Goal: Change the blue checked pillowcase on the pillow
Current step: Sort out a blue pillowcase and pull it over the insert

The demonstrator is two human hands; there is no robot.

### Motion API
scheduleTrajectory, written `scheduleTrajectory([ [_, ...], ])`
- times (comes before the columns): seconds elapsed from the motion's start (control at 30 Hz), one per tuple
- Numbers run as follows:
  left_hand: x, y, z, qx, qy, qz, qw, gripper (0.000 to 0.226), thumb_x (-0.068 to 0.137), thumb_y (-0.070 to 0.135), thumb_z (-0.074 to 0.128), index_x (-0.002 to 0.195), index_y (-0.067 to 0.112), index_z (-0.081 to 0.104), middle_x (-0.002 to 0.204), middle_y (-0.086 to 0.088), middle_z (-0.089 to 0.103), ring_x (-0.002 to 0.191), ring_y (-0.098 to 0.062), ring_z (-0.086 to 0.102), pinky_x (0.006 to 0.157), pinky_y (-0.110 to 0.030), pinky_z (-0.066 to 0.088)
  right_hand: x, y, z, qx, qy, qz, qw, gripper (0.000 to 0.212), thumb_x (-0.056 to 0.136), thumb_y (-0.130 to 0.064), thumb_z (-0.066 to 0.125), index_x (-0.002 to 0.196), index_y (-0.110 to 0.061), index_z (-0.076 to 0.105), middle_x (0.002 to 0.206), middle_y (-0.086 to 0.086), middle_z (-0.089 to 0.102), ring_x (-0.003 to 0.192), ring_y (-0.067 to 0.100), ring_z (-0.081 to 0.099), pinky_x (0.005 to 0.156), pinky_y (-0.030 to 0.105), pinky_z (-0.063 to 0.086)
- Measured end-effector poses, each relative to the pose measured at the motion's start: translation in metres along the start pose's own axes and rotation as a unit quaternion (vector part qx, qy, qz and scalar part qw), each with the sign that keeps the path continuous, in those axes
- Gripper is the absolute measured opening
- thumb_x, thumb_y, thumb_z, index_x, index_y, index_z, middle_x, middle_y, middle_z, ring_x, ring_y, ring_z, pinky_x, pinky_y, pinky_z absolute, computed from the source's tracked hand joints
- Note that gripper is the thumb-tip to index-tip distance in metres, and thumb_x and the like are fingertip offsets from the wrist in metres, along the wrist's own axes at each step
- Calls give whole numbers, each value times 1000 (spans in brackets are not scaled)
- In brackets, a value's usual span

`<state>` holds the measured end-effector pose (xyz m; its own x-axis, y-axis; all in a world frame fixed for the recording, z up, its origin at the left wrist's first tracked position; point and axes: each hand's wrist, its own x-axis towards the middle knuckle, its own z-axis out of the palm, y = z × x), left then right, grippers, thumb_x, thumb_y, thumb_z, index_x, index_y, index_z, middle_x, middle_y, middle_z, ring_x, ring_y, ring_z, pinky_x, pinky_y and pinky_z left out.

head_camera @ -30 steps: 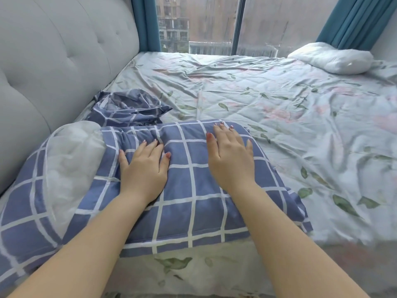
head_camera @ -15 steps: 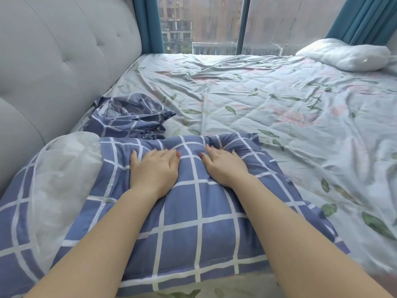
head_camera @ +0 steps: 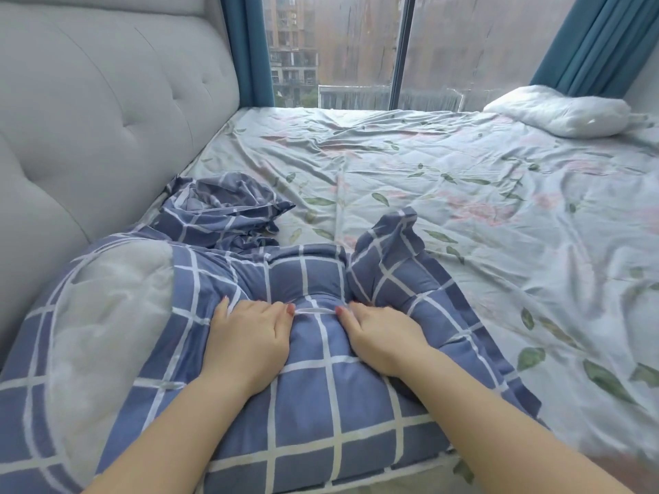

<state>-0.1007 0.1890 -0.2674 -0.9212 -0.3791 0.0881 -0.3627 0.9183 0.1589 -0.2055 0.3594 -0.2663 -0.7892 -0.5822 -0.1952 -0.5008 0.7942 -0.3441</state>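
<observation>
The pillow's blue checked pillowcase lies across the near edge of the bed. The white pillow shows bare at the case's open left end. My left hand and my right hand sit side by side on top of it, fingers curled down into a bunched fold of the checked fabric, fingertips hidden. The far edge of the case is rucked up behind my hands, with one corner standing up.
A second blue checked pillowcase lies crumpled by the grey tufted headboard on the left. The leaf-print sheet covers the bed. A bare white pillow rests at the far right by the window and teal curtain.
Both hands have slid toward me from lying flat on the pillow and curled into the fabric. The far side of the case has bunched and risen.
</observation>
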Motion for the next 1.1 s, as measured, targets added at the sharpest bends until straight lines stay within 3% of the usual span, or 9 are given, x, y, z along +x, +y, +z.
scheduleTrajectory([
  [0.07, 3, 4, 0, -38, -2, -4, 999, 62, 95, 48, 0, 111, 34, 58, 122, 14, 62, 129, -11, 45, 119, -46, 6, 21, 3, -8, 25, 1, 49, 998, 64, 100, -59, 9, 130, -26, 54, 139, 9, 56, 129, 32, 47, 105, 43, 34],
  [0.13, 10, 11, -1, -56, -20, -10, 998, 51, 103, 43, 11, 139, 36, 46, 147, 18, 44, 143, -7, 28, 120, -47, -4, 49, 9, -19, 57, -3, 97, 994, 66, 100, -59, 10, 140, -27, 51, 147, 9, 49, 136, 31, 41, 111, 42, 30],
  [0.2, 23, 19, 0, -58, -26, 4, 998, 49, 104, 41, 13, 146, 35, 37, 155, 18, 33, 146, -6, 19, 120, -49, -9, 79, 18, -26, 57, -12, 123, 991, 65, 100, -59, 11, 145, -26, 46, 151, 9, 44, 139, 31, 38, 115, 41, 27],
  [0.33, 42, 27, 3, -84, -33, 3, 996, 49, 104, 40, 14, 147, 32, 37, 157, 16, 30, 147, -5, 16, 119, -50, -12, 121, 9, -28, -8, -18, 146, 989, 70, 99, -59, 9, 149, -20, 39, 154, 12, 40, 140, 32, 37, 114, 45, 27],
  [0.47, 34, 17, -5, -126, -47, -20, 991, 49, 105, 37, 14, 136, 29, 51, 148, 13, 45, 141, -5, 30, 119, -46, -8, 98, -6, -32, -54, -28, 127, 990, 75, 98, -62, 10, 152, -16, 33, 155, 16, 36, 142, 33, 33, 115, 45, 25],
  [0.67, 7, 4, -20, -180, -86, -25, 980, 63, 105, 40, 4, 128, 34, 62, 129, 16, 62, 132, -7, 42, 119, -32, -1, 5, -2, -46, 35, -137, 150, 979, 76, 96, -68, 13, 132, -18, 58, 142, 12, 51, 129, 30, 46, 94, 32, 30],
  [0.8, 13, 13, -13, -159, -49, -35, 985, 62, 103, 43, 9, 114, 28, 68, 121, 13, 66, 125, -7, 47, 118, -35, 1, 31, 1, -34, -55, -95, 106, 988, 76, 99, -61, 7, 124, -16, 62, 134, 15, 57, 123, 31, 51, 96, 38, 36],
  [0.93, 27, 23, -8, -140, -26, -17, 990, 51, 104, 41, 13, 138, 31, 50, 147, 17, 46, 140, -2, 29, 120, -42, -9, 74, 14, -18, -101, -12, 79, 992, 69, 98, -63, 8, 136, -23, 49, 141, 10, 53, 132, 29, 47, 105, 44, 35],
  [1.1, 29, 21, -14, -133, -34, 9, 991, 52, 104, 45, 9, 151, 35, 30, 160, 20, 21, 149, -1, 5, 119, -46, -14, 99, 16, -37, -22, -47, 127, 991, 70, 101, -57, 8, 145, -19, 46, 151, 14, 43, 140, 32, 36, 116, 39, 22],
])
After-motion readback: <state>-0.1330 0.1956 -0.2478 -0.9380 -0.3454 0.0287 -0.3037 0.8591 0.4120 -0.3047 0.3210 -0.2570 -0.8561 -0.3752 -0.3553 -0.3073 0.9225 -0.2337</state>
